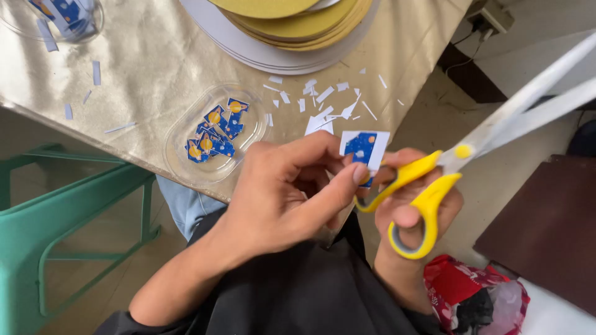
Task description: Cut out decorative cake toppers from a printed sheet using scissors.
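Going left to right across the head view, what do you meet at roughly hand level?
Green chair → clear plastic tray of blue cut-outs → left hand → small blue-and-white paper piece → right hand in yellow-handled scissors → dark brown board.

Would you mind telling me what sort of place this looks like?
Probably a small craft or handwork table: yellow-handled scissors, white paper offcuts on the gold tablecloth, and a clear tray of blue cut-outs.

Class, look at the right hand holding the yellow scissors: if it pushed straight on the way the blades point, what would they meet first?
The right hand aims the scissors up and to the right, away from the table. The blades run out of the picture over the floor, so the way looks free as far as can be seen; depth is unclear.
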